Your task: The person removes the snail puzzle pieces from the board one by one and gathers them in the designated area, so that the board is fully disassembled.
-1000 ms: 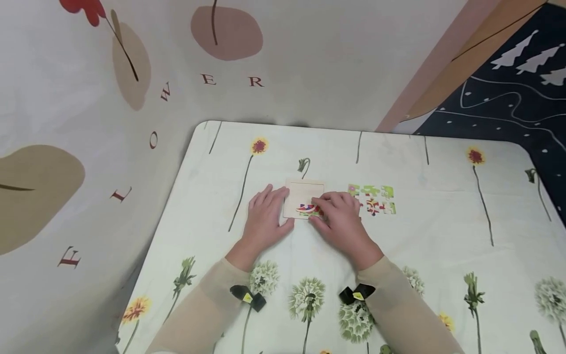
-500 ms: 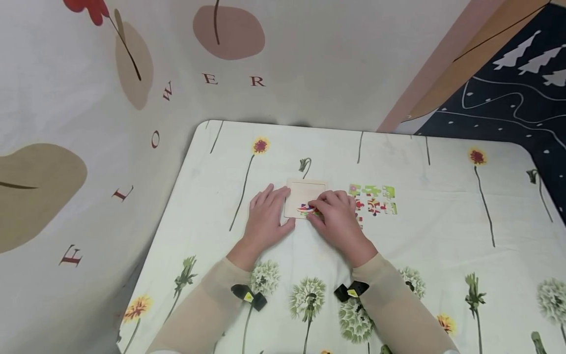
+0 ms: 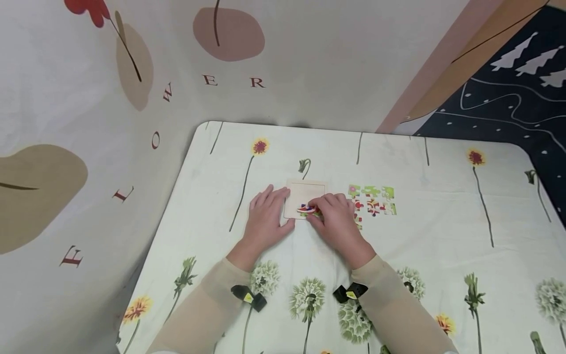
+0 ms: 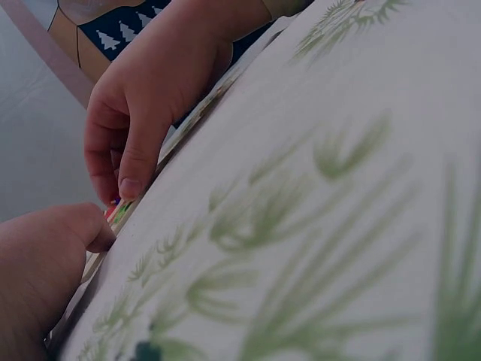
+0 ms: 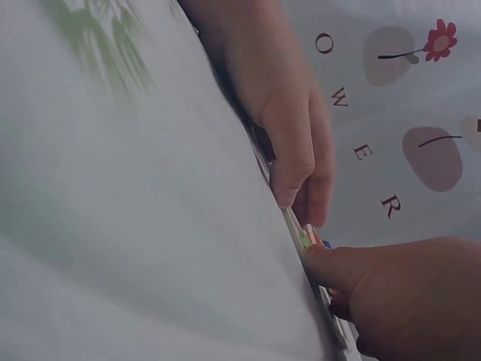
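Observation:
A pale wooden puzzle board [image 3: 300, 191] with a raised rim lies on the table between both hands. Colourful puzzle pieces, red, blue, white and green, are at its near edge, partly hidden by the right hand [image 3: 334, 216]. That hand pinches a jigsaw piece [image 3: 305, 209] between thumb and bent fingers over the board; in the right wrist view the piece [image 5: 313, 235] appears slightly raised. Along the board's left side the left hand [image 3: 264, 214] rests with fairly straight fingers at the upper left edge, its thumb near the lower left corner.
Several loose green, red and white jigsaw pieces [image 3: 372, 200] lie just right of the right hand, partly hidden by it. A flower-print cloth [image 3: 433, 216] covers the table. Beyond its back edge rises a printed wall covering [image 3: 309, 64].
The right hand has shifted slightly left over the board, baring more of the loose pieces beside it. The piece at its fingertips tilts a little differently. The left hand keeps its place.

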A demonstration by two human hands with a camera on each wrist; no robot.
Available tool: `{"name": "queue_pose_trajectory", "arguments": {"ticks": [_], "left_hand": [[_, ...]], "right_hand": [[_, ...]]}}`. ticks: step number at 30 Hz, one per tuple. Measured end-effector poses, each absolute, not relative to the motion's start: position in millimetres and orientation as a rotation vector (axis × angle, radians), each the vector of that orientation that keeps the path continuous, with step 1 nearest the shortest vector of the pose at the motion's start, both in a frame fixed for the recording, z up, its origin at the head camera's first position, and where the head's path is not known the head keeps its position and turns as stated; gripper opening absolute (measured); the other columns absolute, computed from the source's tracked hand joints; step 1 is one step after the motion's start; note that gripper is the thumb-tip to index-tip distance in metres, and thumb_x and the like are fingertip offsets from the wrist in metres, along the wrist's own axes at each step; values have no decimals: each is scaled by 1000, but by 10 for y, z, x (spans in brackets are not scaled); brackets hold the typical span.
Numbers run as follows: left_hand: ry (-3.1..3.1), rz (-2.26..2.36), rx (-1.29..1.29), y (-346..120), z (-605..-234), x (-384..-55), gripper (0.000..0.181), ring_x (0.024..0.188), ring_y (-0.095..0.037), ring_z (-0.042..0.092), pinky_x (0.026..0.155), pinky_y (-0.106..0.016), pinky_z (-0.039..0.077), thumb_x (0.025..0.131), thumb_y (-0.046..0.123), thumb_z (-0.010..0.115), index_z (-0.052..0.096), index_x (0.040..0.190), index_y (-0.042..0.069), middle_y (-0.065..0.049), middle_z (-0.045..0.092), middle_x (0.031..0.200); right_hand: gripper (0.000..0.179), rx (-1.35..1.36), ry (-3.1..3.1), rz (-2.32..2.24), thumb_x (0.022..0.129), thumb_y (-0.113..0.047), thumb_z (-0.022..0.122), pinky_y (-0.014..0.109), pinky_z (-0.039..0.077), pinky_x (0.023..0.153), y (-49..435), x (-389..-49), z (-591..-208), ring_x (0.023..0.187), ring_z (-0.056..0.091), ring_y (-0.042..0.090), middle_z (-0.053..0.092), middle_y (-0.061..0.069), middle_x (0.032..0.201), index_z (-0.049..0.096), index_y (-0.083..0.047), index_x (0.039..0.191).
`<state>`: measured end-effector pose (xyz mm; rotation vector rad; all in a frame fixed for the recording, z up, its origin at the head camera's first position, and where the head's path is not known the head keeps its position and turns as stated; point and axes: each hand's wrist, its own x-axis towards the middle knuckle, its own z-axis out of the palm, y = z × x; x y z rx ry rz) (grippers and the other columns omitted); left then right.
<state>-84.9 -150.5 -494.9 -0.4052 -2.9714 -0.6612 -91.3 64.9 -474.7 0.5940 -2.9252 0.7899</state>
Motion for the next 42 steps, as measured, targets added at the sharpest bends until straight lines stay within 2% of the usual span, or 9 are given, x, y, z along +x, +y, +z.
{"name": "queue_pose_trajectory", "arguments": {"ticks": [8,21,31,36,42], "left_hand": [[-2978,-663,-405,-1493,-4950,-846,70,152,-28,25,120,-54,19,86,42,62,44,148,18,2,45,154],[-2981,-655,-409,-1470,-4964,-843,70,152,-29,25,120,-54,20,86,42,62,44,148,18,1,46,154],[-2997,-652,-398,-1489,-4926,-848,70,152,-29,24,120,-54,19,86,42,63,42,149,18,0,45,155],[-2978,-663,-401,-1505,-4930,-851,70,152,-30,25,120,-55,19,85,42,63,43,149,18,0,45,154],[-2969,-696,-405,-1499,-4946,-856,70,152,-30,25,119,-55,19,86,41,63,43,149,18,0,45,154]], "right_hand": [[30,661,-2828,806,87,-27,77,47,29,95,675,-906,-4742,103,50,23,71,-3,114,71,-21,116],[33,715,-2681,822,82,-22,82,44,35,86,722,-890,-4802,94,58,21,75,-2,103,76,-19,114],[34,656,-2696,914,91,-25,73,53,27,98,913,-865,-4797,113,48,24,67,-2,115,69,-22,125],[36,637,-2682,969,91,-23,74,57,24,101,1099,-843,-4799,117,45,26,64,-2,117,68,-22,126],[36,641,-2625,991,88,-18,76,57,24,99,1348,-828,-4862,117,43,30,64,1,115,70,-18,124]]}}
